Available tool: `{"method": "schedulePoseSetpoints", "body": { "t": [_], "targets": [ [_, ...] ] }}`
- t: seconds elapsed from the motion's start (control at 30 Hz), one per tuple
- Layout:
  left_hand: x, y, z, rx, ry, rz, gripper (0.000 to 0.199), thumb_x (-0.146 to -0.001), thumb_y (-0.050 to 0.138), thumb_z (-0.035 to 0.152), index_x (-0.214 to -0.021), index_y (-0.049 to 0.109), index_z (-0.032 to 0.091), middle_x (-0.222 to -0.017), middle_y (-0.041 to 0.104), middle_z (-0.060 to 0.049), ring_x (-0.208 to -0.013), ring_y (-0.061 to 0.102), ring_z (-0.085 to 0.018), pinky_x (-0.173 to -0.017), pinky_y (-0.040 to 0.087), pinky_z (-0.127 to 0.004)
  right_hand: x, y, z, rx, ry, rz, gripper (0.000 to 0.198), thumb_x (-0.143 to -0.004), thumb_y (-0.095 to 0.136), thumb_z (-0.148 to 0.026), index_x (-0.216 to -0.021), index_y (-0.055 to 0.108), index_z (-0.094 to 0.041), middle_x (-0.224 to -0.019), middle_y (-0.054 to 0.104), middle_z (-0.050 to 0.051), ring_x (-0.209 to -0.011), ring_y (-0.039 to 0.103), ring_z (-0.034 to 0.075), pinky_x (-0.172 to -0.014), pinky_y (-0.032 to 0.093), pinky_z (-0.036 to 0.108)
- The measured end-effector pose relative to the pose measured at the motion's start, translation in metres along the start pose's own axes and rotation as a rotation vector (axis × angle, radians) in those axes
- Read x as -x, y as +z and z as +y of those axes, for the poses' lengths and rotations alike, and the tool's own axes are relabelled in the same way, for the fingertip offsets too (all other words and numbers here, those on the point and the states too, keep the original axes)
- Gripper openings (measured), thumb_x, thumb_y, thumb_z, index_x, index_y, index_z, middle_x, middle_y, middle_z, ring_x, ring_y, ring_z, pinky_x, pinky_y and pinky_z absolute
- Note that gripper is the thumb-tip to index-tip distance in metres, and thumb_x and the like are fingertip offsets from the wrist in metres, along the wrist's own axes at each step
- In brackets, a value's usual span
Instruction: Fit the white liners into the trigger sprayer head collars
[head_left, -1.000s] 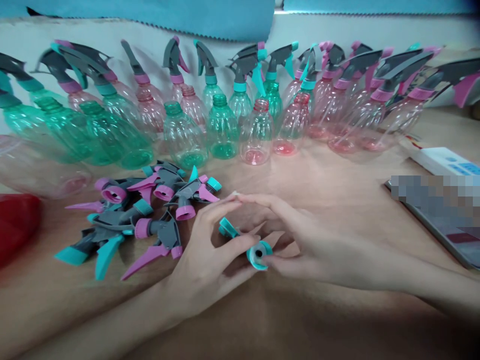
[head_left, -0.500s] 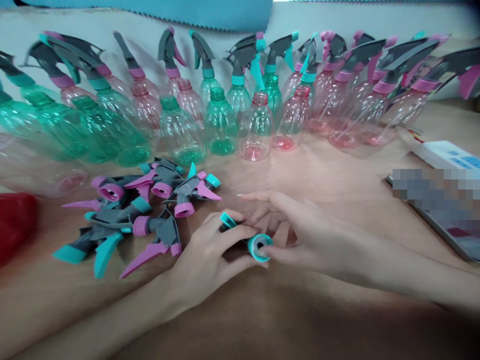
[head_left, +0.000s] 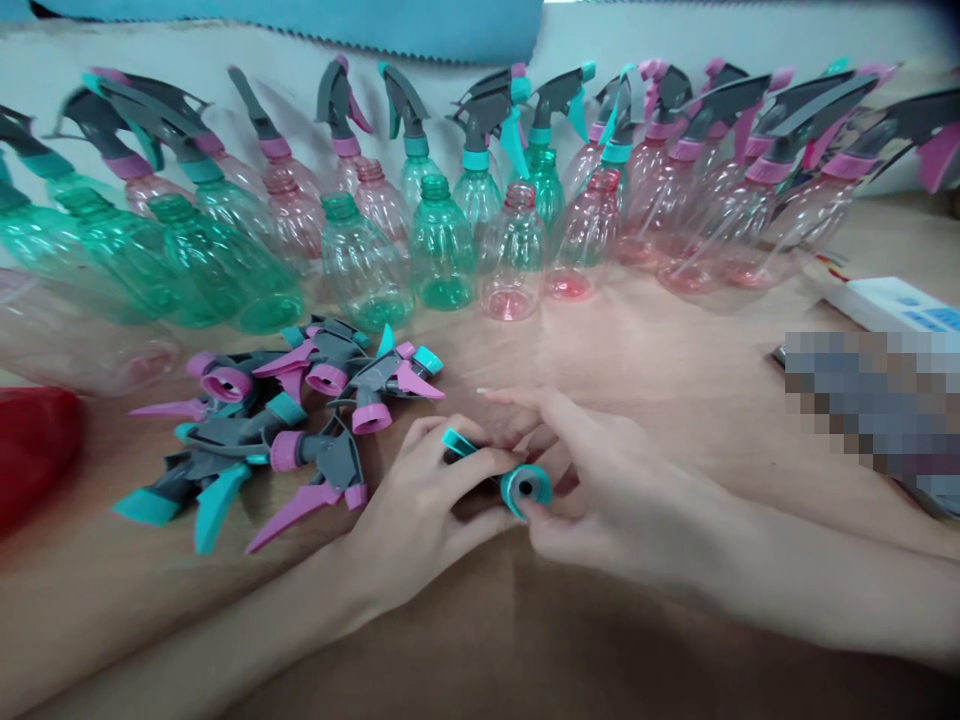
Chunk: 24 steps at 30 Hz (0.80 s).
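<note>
My left hand is closed around a grey and teal trigger sprayer, its teal collar facing up toward me. A dark round hole shows inside the collar. The thumb of my right hand presses at the collar's lower rim. Its other fingers curl behind the collar, while the index finger reaches out to the left above; their tips are partly hidden. Left of my hands lies a pile of loose trigger sprayers with pink or teal parts.
Open-necked green bottles and pink bottles stand behind the pile. Further back, bottles fitted with sprayers line the wall. A red object sits at the left edge; a white box and a blurred-out flat device lie right.
My right thumb has shifted from over the collar's opening to its lower rim. The inside of the collar looked whitish before and looks greyer now. My left hand has barely moved.
</note>
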<state>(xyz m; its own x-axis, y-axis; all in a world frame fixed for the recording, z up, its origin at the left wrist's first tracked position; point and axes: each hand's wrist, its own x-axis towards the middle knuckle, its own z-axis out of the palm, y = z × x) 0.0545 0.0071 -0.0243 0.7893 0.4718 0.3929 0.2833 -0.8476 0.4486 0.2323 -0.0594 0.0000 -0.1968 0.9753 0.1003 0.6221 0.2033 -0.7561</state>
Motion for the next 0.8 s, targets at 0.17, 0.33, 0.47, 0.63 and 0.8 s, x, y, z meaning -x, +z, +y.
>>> {"method": "schedulePoseSetpoints", "body": {
  "t": [0.17,0.33,0.47,0.63,0.8],
  "targets": [
    [-0.001,0.002,-0.001,0.038,-0.007,-0.003,0.016,-0.089,0.057,0.031,-0.102,0.06,0.022,-0.1,0.059,-0.005,-0.095,0.058,-0.022,-0.081,0.045,-0.038,0.003,-0.002,-0.006,0.148,-0.113,0.033,0.069,-0.068,0.045,-0.005,-0.133,0.033,-0.023,-0.112,0.063,0.004,-0.09,0.064,0.017,-0.068,0.05,0.028],
    [-0.002,0.003,-0.002,0.01,0.017,0.012,0.018,-0.09,0.057,0.03,-0.107,0.057,0.022,-0.103,0.057,-0.006,-0.099,0.056,-0.022,-0.082,0.044,-0.038,0.008,-0.002,-0.01,0.251,-0.116,0.025,0.07,-0.067,0.042,-0.006,-0.134,0.032,-0.025,-0.113,0.063,0.002,-0.084,0.065,0.018,-0.062,0.05,0.031],
    [-0.001,0.003,-0.001,-0.026,0.037,0.007,0.018,-0.091,0.054,0.027,-0.108,0.057,0.021,-0.105,0.058,-0.007,-0.101,0.055,-0.021,-0.084,0.044,-0.038,0.008,0.003,-0.01,0.356,-0.103,0.067,0.066,-0.071,0.042,-0.009,-0.134,0.033,-0.024,-0.112,0.063,0.004,-0.078,0.064,0.021,-0.06,0.051,0.037],
    [0.002,0.004,0.001,-0.059,0.076,0.03,0.013,-0.092,0.05,0.024,-0.102,0.057,0.02,-0.102,0.061,-0.007,-0.096,0.057,-0.021,-0.084,0.043,-0.039,0.005,0.009,-0.01,0.373,-0.162,0.115,0.051,-0.074,0.043,-0.007,-0.124,0.045,-0.017,-0.107,0.063,0.005,-0.096,0.059,0.022,-0.072,0.051,0.037],
    [0.0,0.004,0.003,-0.064,0.007,0.049,0.013,-0.088,0.055,0.023,-0.1,0.06,0.019,-0.095,0.059,-0.006,-0.088,0.056,-0.02,-0.077,0.045,-0.038,0.005,0.006,-0.013,0.585,-0.223,0.291,0.024,-0.076,0.049,-0.008,-0.099,0.056,-0.014,-0.092,0.062,0.008,-0.081,0.056,0.023,-0.058,0.046,0.034]
  ]
}}
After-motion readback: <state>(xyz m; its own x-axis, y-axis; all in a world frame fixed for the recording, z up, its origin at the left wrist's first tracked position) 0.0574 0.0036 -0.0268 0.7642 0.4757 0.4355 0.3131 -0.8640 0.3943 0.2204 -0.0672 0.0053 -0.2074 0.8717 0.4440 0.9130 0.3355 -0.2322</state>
